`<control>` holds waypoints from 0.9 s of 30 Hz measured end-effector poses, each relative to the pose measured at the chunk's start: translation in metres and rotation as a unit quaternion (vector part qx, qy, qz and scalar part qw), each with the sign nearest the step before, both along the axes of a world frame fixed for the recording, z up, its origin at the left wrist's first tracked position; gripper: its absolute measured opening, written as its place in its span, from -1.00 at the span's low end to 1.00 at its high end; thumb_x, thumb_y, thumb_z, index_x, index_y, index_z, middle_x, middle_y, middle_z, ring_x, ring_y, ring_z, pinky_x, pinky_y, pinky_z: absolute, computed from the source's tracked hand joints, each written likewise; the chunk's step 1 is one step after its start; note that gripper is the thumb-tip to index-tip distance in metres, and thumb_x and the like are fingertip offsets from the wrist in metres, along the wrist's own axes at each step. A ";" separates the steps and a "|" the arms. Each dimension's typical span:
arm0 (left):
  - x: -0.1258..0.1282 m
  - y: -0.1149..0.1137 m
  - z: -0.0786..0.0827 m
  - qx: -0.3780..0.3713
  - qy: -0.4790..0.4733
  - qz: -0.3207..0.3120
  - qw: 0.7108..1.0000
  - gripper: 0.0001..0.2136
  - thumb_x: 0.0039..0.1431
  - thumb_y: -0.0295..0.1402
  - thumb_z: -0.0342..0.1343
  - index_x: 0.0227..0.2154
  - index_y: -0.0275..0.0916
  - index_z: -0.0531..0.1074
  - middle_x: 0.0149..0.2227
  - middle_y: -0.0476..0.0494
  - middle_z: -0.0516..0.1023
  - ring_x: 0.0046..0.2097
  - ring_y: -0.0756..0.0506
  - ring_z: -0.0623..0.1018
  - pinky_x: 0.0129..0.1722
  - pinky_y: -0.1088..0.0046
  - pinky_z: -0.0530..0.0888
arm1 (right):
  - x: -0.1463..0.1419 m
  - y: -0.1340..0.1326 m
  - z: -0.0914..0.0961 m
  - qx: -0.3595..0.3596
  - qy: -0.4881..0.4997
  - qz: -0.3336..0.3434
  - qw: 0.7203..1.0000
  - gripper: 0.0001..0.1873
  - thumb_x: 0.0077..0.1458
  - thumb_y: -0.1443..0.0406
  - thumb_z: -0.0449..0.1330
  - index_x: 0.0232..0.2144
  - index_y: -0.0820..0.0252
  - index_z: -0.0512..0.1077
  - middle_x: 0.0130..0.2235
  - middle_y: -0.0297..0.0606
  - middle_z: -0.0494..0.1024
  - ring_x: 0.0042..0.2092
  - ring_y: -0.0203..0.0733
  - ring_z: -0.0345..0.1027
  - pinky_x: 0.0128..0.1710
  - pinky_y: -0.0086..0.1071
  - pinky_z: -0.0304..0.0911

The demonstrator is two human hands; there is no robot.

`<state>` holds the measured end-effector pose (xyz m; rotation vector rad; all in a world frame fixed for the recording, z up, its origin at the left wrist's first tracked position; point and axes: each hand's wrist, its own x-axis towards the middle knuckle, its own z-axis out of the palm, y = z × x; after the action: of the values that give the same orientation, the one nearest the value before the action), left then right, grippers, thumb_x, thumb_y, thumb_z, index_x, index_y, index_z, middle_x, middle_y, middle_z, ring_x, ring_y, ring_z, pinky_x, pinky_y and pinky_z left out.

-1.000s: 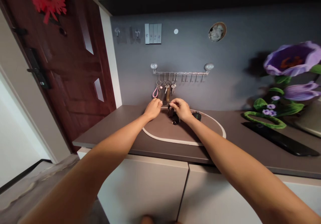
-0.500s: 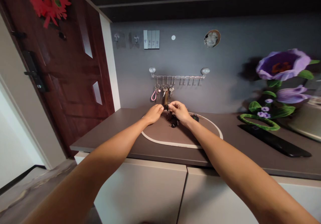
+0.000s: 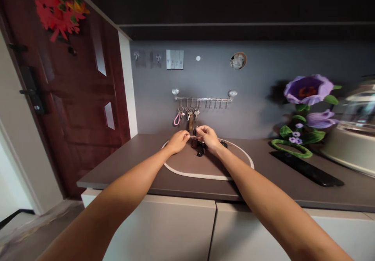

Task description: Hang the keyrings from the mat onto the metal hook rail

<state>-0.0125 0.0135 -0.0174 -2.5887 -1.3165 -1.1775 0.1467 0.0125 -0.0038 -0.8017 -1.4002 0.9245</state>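
My right hand (image 3: 208, 137) pinches a key ring (image 3: 196, 128) above the mat, with dark keys or fobs hanging at its fingertips. Close by on the left, my left hand (image 3: 178, 141) has its thumb and fingers pressed together at the edge of the same bunch; what is between them, if anything, is too small to make out. Beneath both hands a cluster of black keys or fobs (image 3: 200, 152) sits on the brown oval mat (image 3: 187, 166). Several key bunches (image 3: 189, 114), one with a pink loop (image 3: 177, 119), hang from a clear hook rail (image 3: 205, 99) behind.
Purple fabric flowers (image 3: 309, 91) and a long black object (image 3: 307, 169) occupy the counter's right side, beside a pale rounded appliance (image 3: 351, 148). A dark upper cabinet (image 3: 222, 7) overhangs the counter. At left stands a red-brown door (image 3: 84, 85).
The view has tilted up and turned slightly right. My right hand has raised the key ring a little, and my left hand sits slightly farther from it.
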 end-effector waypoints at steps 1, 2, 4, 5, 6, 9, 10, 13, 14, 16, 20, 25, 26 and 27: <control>0.000 0.000 -0.001 0.000 0.001 0.003 1.000 -0.80 0.15 -0.37 -0.16 -0.36 -0.26 0.36 -0.32 -0.12 0.46 -0.26 -0.05 0.41 -0.25 0.43 0.31 | 0.000 -0.001 0.001 -0.007 0.008 -0.004 1.000 -0.63 -0.29 0.07 0.25 -0.51 0.23 0.29 -0.50 -0.43 0.31 -0.47 -0.42 0.20 -0.39 -0.44 0.24; 0.001 0.001 -0.001 0.001 0.001 0.004 1.000 -0.80 0.15 -0.37 -0.16 -0.36 -0.26 0.37 -0.32 -0.12 0.46 -0.26 -0.06 0.41 -0.25 0.43 0.32 | 0.001 -0.002 0.002 -0.014 0.015 -0.007 1.000 -0.63 -0.29 0.07 0.25 -0.51 0.22 0.30 -0.51 -0.43 0.31 -0.48 -0.42 0.20 -0.40 -0.44 0.25; 0.001 0.000 -0.002 0.000 0.000 0.004 1.000 -0.79 0.15 -0.37 -0.16 -0.36 -0.26 0.37 -0.31 -0.13 0.47 -0.26 -0.06 0.42 -0.24 0.42 0.32 | 0.002 -0.003 0.004 -0.024 0.028 -0.012 0.999 -0.64 -0.29 0.08 0.25 -0.51 0.22 0.30 -0.52 -0.43 0.30 -0.50 -0.41 0.21 -0.42 -0.43 0.26; 0.001 0.000 -0.003 -0.002 0.000 0.005 1.000 -0.79 0.15 -0.36 -0.16 -0.35 -0.26 0.38 -0.31 -0.14 0.47 -0.25 -0.07 0.42 -0.23 0.42 0.32 | 0.003 -0.004 0.005 -0.027 0.031 -0.015 0.999 -0.64 -0.29 0.08 0.25 -0.51 0.22 0.30 -0.53 -0.44 0.29 -0.50 -0.41 0.21 -0.42 -0.43 0.26; 0.001 0.000 -0.003 -0.004 0.001 0.006 1.000 -0.79 0.15 -0.36 -0.16 -0.35 -0.26 0.38 -0.30 -0.15 0.47 -0.25 -0.07 0.42 -0.23 0.41 0.31 | 0.003 -0.003 0.006 -0.029 0.034 -0.020 0.999 -0.64 -0.29 0.08 0.25 -0.52 0.22 0.30 -0.54 -0.44 0.29 -0.51 -0.41 0.21 -0.43 -0.43 0.27; 0.001 -0.002 -0.004 -0.005 0.002 0.005 1.000 -0.78 0.15 -0.36 -0.17 -0.36 -0.26 0.38 -0.31 -0.16 0.47 -0.24 -0.09 0.42 -0.23 0.40 0.31 | 0.006 -0.001 0.011 -0.032 0.050 -0.034 0.998 -0.67 -0.27 0.11 0.25 -0.53 0.22 0.29 -0.57 -0.44 0.29 -0.53 -0.41 0.21 -0.42 -0.41 0.29; 0.001 -0.002 -0.004 -0.005 0.000 0.003 1.000 -0.78 0.15 -0.37 -0.17 -0.36 -0.26 0.38 -0.31 -0.16 0.47 -0.24 -0.09 0.42 -0.23 0.40 0.31 | 0.007 0.001 0.014 -0.030 0.058 -0.037 0.997 -0.69 -0.25 0.13 0.24 -0.53 0.22 0.29 -0.58 -0.44 0.28 -0.53 -0.41 0.21 -0.41 -0.40 0.30; 0.002 -0.001 -0.005 -0.007 -0.008 -0.003 1.000 -0.78 0.15 -0.37 -0.17 -0.37 -0.26 0.39 -0.32 -0.15 0.47 -0.24 -0.08 0.41 -0.22 0.40 0.30 | 0.009 0.006 0.028 -0.023 0.072 -0.055 0.996 -0.77 -0.19 0.19 0.22 -0.55 0.22 0.29 -0.60 -0.44 0.27 -0.55 -0.41 0.19 -0.41 -0.39 0.33; 0.002 -0.001 -0.005 -0.008 -0.010 -0.003 1.000 -0.78 0.15 -0.37 -0.17 -0.36 -0.26 0.39 -0.32 -0.15 0.47 -0.24 -0.08 0.41 -0.22 0.40 0.30 | 0.010 0.008 0.034 -0.022 0.071 -0.065 0.995 -0.80 -0.17 0.22 0.21 -0.55 0.22 0.29 -0.61 -0.43 0.27 -0.55 -0.41 0.18 -0.42 -0.40 0.33; 0.003 0.000 -0.005 -0.008 -0.011 -0.002 1.000 -0.77 0.15 -0.37 -0.17 -0.37 -0.25 0.39 -0.32 -0.15 0.47 -0.24 -0.08 0.41 -0.22 0.40 0.31 | 0.010 0.013 0.047 -0.027 0.063 -0.084 0.994 -0.84 -0.12 0.26 0.19 -0.55 0.21 0.28 -0.63 -0.43 0.26 -0.57 -0.41 0.17 -0.45 -0.42 0.33; 0.004 0.001 -0.006 -0.004 -0.011 0.002 1.000 -0.77 0.15 -0.37 -0.18 -0.38 -0.25 0.40 -0.33 -0.15 0.47 -0.25 -0.07 0.42 -0.22 0.40 0.31 | 0.006 0.023 0.071 -0.035 0.062 -0.122 0.990 -0.90 -0.06 0.33 0.13 -0.54 0.23 0.27 -0.61 -0.39 0.31 -0.58 -0.43 0.20 -0.54 -0.50 0.30; 0.003 0.002 -0.007 -0.003 -0.021 0.008 1.000 -0.76 0.15 -0.37 -0.18 -0.36 -0.26 0.39 -0.32 -0.16 0.48 -0.26 -0.07 0.42 -0.23 0.40 0.31 | -0.002 0.035 0.090 -0.044 0.075 -0.159 0.983 -0.91 -0.02 0.40 0.09 -0.54 0.25 0.28 -0.62 -0.41 0.30 -0.62 -0.47 0.16 -0.56 -0.51 0.30; 0.003 0.003 -0.007 -0.004 -0.023 0.009 1.000 -0.76 0.16 -0.37 -0.18 -0.36 -0.27 0.39 -0.32 -0.16 0.48 -0.26 -0.07 0.42 -0.23 0.40 0.31 | -0.003 0.037 0.093 -0.048 0.077 -0.164 0.982 -0.91 -0.02 0.41 0.08 -0.54 0.25 0.28 -0.63 -0.41 0.30 -0.63 -0.47 0.15 -0.55 -0.50 0.30; 0.003 0.003 -0.007 -0.005 -0.023 0.010 1.000 -0.76 0.16 -0.37 -0.18 -0.36 -0.27 0.39 -0.32 -0.15 0.48 -0.26 -0.07 0.42 -0.22 0.40 0.31 | -0.004 0.039 0.094 -0.053 0.080 -0.168 0.981 -0.90 -0.02 0.41 0.08 -0.55 0.25 0.28 -0.64 -0.42 0.30 -0.63 -0.47 0.15 -0.55 -0.49 0.31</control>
<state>-0.0097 0.0165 -0.0244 -2.5648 -1.3554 -1.2370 0.1424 0.0515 0.0904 -0.9864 -1.0425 0.7839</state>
